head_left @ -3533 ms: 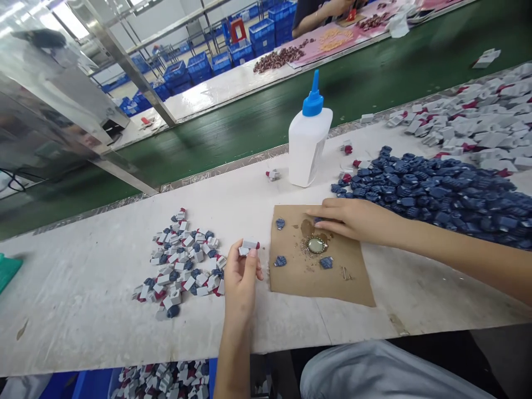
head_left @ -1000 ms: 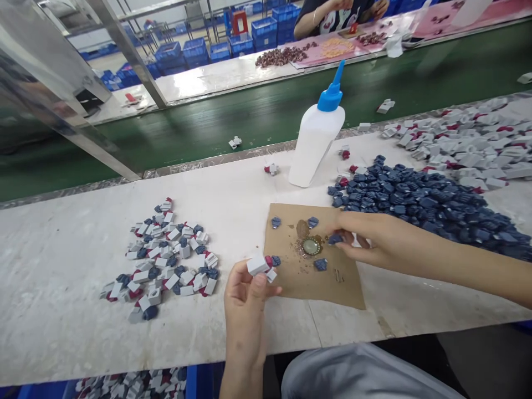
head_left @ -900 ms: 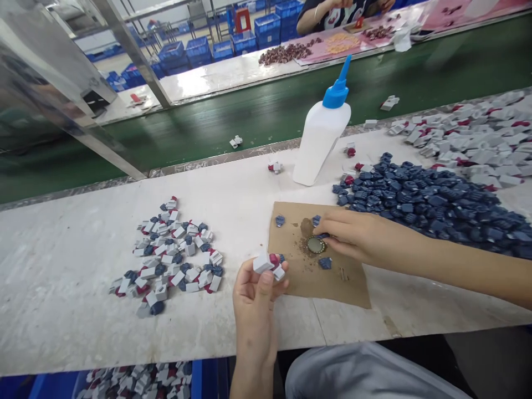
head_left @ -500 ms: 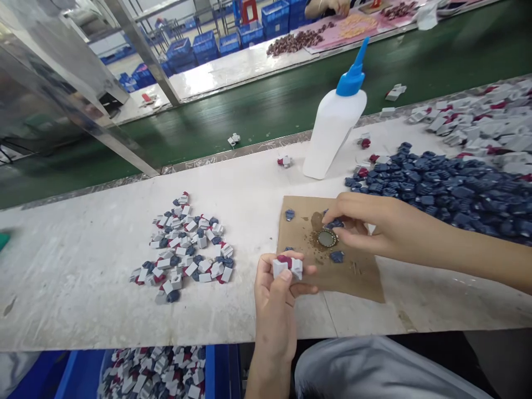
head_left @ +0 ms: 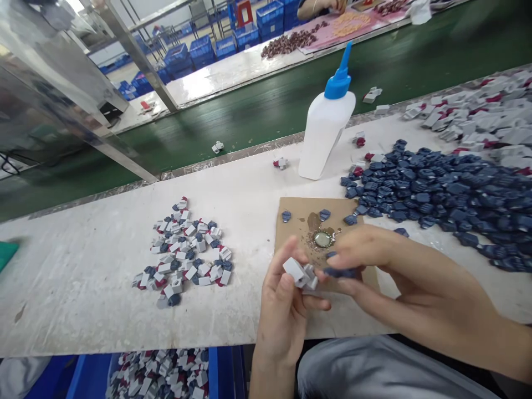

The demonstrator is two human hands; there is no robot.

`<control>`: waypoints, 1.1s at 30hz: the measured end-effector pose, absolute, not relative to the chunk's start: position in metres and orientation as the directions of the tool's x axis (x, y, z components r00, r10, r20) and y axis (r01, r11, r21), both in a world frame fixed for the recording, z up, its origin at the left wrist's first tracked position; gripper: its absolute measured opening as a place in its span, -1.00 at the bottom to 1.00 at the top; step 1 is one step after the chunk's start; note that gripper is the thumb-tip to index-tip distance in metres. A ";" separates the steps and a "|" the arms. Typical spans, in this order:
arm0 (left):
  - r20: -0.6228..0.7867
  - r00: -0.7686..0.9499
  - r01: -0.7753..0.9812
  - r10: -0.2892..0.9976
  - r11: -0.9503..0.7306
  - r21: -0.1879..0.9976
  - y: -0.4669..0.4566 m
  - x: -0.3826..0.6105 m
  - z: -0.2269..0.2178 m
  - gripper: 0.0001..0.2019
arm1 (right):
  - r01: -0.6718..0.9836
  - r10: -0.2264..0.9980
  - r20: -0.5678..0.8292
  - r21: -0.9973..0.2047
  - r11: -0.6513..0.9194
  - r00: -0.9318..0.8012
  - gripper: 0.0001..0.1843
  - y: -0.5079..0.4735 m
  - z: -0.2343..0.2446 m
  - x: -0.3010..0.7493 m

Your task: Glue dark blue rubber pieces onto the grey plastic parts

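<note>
L grip (head_left: 285, 310) + R grip (head_left: 399, 280) loaded — pcs close

L pinches grey pc (head_left: 294, 271) betw. thumb & fingers; R pinches blue pc (head_left: 341, 273), blurred, just beside it; can't tell if they touch. Both pcs are in the air above the cardboard's (head_left: 291, 235) near part. To do this well, I'd say: hold L still, turn grey pc to face R, pinch blue pc by its edges, line up b4 pressing. Round cap (head_left: 323, 239) sits on the board w/ wet patches — mind R knuckles there. Beyond: white bottle (head_left: 324, 136), blue heap (head_left: 436, 191) to R, mixed pile (head_left: 187, 255) to L on worktop (head_left: 83, 282).
</note>
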State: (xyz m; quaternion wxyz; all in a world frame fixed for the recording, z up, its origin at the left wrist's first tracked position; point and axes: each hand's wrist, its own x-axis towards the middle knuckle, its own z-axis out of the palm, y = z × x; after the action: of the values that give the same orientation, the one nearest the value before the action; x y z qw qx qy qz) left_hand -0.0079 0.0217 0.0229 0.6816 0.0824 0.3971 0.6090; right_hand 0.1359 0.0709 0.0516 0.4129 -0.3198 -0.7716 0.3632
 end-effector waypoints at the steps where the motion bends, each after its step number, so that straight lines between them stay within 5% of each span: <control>1: -0.434 -0.065 -0.747 0.899 0.244 0.619 0.021 -0.006 0.022 -0.64 | 0.202 0.781 0.414 -0.810 0.550 -0.467 -0.70 0.068 0.053 0.135; 6: -0.346 -0.254 -0.665 0.903 0.096 0.740 0.024 0.006 0.017 -0.68 | 0.267 0.801 0.391 -0.798 0.540 -0.453 -0.74 0.061 0.053 0.137; 19: -0.400 -0.318 -0.714 0.859 0.061 0.698 0.026 0.014 0.015 -0.67 | 0.230 0.875 0.284 -0.890 0.393 -0.393 -0.95 0.061 0.048 0.126; 27: -0.189 -0.494 -0.415 0.848 -0.039 0.909 0.025 0.024 0.014 -0.68 | 0.141 0.931 0.158 -0.967 0.214 -0.330 -0.92 0.061 0.046 0.126; 33: -0.202 -0.336 -0.544 0.920 -0.015 0.839 0.024 0.011 0.008 -0.84 | 0.066 0.960 0.121 -0.988 0.142 -0.253 -0.81 0.059 0.042 0.131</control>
State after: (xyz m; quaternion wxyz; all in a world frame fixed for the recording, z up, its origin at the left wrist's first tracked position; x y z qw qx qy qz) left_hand 0.0106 0.0237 0.0077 0.5372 0.2081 0.4517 0.6812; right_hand 0.1314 0.0589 0.0425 0.4441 -0.4196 -0.6114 0.5029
